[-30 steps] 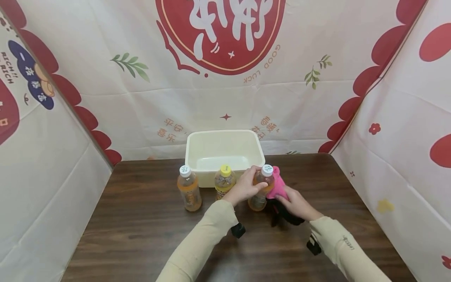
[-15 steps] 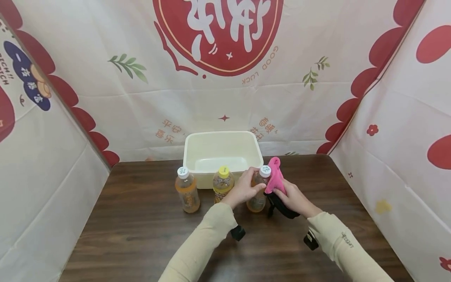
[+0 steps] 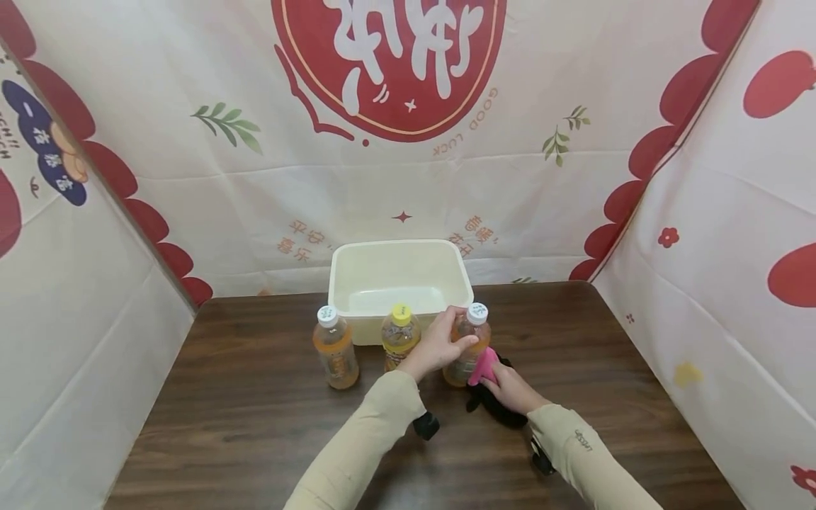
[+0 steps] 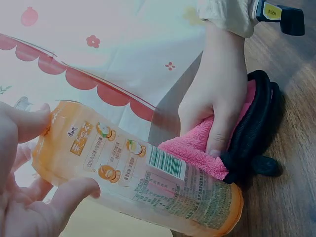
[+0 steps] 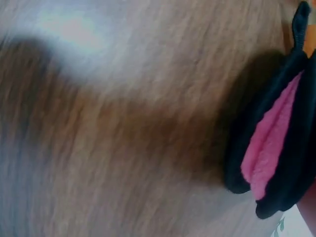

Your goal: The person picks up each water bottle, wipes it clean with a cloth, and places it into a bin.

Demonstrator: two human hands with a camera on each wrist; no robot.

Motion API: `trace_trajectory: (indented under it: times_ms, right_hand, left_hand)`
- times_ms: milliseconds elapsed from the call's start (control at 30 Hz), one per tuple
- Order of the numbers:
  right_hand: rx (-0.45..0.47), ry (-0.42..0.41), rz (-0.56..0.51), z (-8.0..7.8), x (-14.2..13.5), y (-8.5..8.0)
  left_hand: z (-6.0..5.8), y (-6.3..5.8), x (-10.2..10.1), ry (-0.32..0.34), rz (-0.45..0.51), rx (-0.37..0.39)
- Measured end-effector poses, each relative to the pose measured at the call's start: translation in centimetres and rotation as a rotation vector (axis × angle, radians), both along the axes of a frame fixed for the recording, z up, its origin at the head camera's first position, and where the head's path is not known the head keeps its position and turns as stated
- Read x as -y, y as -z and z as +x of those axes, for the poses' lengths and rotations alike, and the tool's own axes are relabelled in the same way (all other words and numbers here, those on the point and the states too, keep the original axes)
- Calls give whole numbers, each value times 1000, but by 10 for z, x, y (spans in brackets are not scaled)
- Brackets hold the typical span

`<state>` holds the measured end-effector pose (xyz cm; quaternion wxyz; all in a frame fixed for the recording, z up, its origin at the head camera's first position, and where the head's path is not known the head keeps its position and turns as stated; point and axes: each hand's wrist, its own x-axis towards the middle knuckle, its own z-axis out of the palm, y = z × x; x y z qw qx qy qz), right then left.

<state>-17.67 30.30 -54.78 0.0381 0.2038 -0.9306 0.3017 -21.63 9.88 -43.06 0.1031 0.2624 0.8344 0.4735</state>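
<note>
A white-capped bottle (image 3: 479,335) of orange drink stands on the table, gripped near its top by my left hand (image 3: 438,347). In the left wrist view, the thumb and fingers of that hand (image 4: 29,182) curl round the bottle's upper part (image 4: 126,165), and its printed label shows. My right hand (image 3: 513,389) holds a folded pink cloth (image 3: 484,366) with black edging against the bottle's lower side. Thumb and fingers pinch the cloth (image 4: 195,148) in the left wrist view. Only the cloth's pink fold and black edging (image 5: 269,143) appear in the right wrist view; the right hand's fingers are hidden there.
Left of the gripped bottle stand a yellow-capped bottle (image 3: 400,333), partly behind my left hand, and another white-capped bottle (image 3: 336,354). A cream bin (image 3: 370,330) sits behind them on the brown wooden table (image 3: 255,425). Printed fabric walls (image 3: 293,191) enclose the back and sides.
My right hand has brought the cloth down from beside the bottle's cap to its lower side. The left hand keeps its grip on the bottle. The head view has shifted slightly.
</note>
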Motion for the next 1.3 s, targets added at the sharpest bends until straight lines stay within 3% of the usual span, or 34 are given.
trace_trajectory:
  times_ms: [100,200,300,400,500,600,667,767,933,1067,1200,1300]
  right_hand:
    - [-18,-10,1,1,-4,-1]
    - [-34,-3,-25,1,-8,-13]
    - [-77,4,-57,0,-8,-42]
    - [-136,-22,-61,-2,-9,-80]
    - [-125,-67,-20,-5,-5,-117]
    - [-95,-105,7,-7,-1,-129]
    - [-83,-92,3,-8,-1,-124]
    - [-106,-63,-30,-5,-4,-103]
    - [-89,-99,-21,3,-9,-43]
    - [-104,-102,8,9,-9,1]
    - [-155,-70,-17,6,-8,11]
    - [-100,-56,-13,2,-6,4]
  left_hand:
    - [0,0,-1,6,1,-3]
    - [0,-1,-1,10,3,-1]
    - [1,-2,2,8,1,-8]
    - [0,-2,2,2,-9,-6]
    - [0,-1,3,1,-24,3]
    - [-1,0,2,-1,-26,18]
    - [0,1,2,3,-17,25]
    - [0,0,1,11,-7,23]
    - [4,2,-1,11,5,-11]
    - [9,2,-1,27,-11,10]
    - [7,1,-1,17,4,37]
    - [3,1,0,8,2,36]
